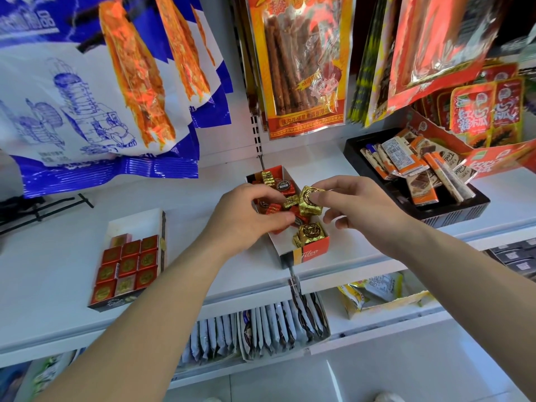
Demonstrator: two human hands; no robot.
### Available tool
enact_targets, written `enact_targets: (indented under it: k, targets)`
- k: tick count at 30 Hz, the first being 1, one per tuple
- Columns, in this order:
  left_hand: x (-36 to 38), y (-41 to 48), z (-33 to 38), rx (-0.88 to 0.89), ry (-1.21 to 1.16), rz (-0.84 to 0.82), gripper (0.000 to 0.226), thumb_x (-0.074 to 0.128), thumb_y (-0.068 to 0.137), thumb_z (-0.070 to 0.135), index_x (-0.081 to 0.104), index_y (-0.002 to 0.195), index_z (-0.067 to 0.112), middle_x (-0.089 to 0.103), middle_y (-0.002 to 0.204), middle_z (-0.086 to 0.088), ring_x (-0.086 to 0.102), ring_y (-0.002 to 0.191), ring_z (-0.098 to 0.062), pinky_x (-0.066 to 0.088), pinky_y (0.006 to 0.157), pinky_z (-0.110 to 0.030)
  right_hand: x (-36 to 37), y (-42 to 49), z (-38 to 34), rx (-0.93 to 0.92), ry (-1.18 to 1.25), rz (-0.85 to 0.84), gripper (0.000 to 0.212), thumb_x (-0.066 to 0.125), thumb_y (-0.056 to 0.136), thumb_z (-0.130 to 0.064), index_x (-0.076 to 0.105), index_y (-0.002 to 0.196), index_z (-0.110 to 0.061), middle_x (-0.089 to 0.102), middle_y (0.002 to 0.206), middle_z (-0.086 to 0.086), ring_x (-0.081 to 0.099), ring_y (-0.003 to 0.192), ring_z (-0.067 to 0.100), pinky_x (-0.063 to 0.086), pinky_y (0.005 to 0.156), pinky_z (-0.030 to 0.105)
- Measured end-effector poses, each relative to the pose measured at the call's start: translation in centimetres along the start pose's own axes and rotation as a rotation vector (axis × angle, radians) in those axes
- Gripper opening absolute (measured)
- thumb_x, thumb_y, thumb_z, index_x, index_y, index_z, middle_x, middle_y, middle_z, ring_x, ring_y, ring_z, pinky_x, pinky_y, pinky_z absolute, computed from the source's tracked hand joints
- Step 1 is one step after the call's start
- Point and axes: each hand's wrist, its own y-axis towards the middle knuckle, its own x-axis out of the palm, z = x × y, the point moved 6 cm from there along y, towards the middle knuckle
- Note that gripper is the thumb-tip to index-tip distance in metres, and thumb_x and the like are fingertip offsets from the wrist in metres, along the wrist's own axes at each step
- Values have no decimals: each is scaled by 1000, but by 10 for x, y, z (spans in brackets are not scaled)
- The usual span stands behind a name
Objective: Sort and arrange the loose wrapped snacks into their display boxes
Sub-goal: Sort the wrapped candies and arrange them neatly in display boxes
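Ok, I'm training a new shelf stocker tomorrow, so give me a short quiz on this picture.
1. What does the right hand pinch? A) a gold candy B) a red candy C) a long bar
2. True or false: the left hand is far from the middle box.
3. Fill in: the box of red squares stands to the ____ of the middle box.
Key: 1 A. 2 False, it reaches into that box. 3 left.

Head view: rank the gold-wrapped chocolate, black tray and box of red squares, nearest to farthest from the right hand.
1. gold-wrapped chocolate, pinched in the right hand.
2. black tray, behind, to its right.
3. box of red squares, far left.
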Motion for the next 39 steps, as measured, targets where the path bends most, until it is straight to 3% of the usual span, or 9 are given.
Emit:
enact_targets:
  k: [5, 9, 14, 19, 24, 27, 31, 35, 39]
  targets:
    - [-6, 3, -6, -23, 20, 140, 29, 74, 86, 25, 67, 113, 31, 66, 101, 15, 53, 75, 4, 39, 68, -13, 5, -1, -6, -25, 3, -1, 16, 75, 85, -25, 72, 99, -18, 72, 76, -2, 56, 58, 11, 45, 62, 29]
    - [-9, 6, -8, -6, 43, 159, 25, 66, 93, 26, 70, 117, 30, 70, 114, 10, 63, 97, -3, 50, 86, -24, 16, 0, -13, -52, 1, -68, 17, 75, 85, -19, 72, 102, -15, 72, 76, -2, 51, 54, 8, 40, 53, 21]
    - [-27, -4, -9, -2, -5, 262, 20, 60, 96, 29, 73, 111, 32, 70, 102, 14, 56, 74, 1, 39, 63, -12, 34, -2, -16, -75, -146, -214, 25, 80, 82, -18, 73, 106, -20, 76, 93, 1, 72, 85, 11, 56, 78, 25]
    - [-15, -13, -14, 30, -1, 38, 18, 61, 95, 23, 73, 100, 36, 68, 100, 20, 58, 76, 2, 42, 68, -13, 39, 0, -17, -127, -338, -279, 26, 80, 82, -19, 73, 107, -20, 75, 98, 1, 69, 88, 4, 56, 90, 30]
    - [-12, -15, -20, 4, -82, -11, 19, 62, 95, 21, 73, 104, 33, 69, 103, 18, 61, 80, 0, 51, 75, -23, 48, 2, -15, -177, -581, -388, 26, 76, 86, -27, 73, 111, -28, 73, 99, -15, 66, 96, 0, 52, 97, 35]
    - [-13, -17, -21, 9, -78, -37, 18, 62, 95, 23, 73, 105, 32, 68, 106, 18, 62, 85, 0, 52, 80, -25, 50, 0, -22, -220, -810, -383, 30, 68, 91, -37, 69, 121, -34, 67, 106, -20, 61, 96, -2, 47, 89, 23]
    - [-12, -17, -17, 71, 13, -77, 20, 60, 96, 21, 75, 108, 26, 65, 113, 15, 58, 107, -2, 43, 91, -16, 50, -1, -25, -259, -1075, -376, 26, 55, 97, -42, 67, 120, -40, 66, 99, -13, 59, 90, 13, 44, 76, 30]
    - [-12, -18, -13, 101, 53, -89, 21, 58, 97, 21, 75, 108, 26, 67, 114, 15, 57, 108, 0, 42, 92, -17, 55, 1, -21, -314, -1097, -386, 26, 49, 99, -33, 72, 111, -34, 67, 107, -12, 60, 98, 14, 48, 88, 36]
    - [-8, -22, -8, 84, 22, -154, 26, 54, 99, 20, 71, 112, 34, 69, 104, 20, 56, 89, 11, 39, 74, -5, 53, 1, -23, -374, -958, -277, 19, 63, 93, -30, 75, 104, -39, 63, 90, -26, 54, 79, -4, 41, 72, 18]
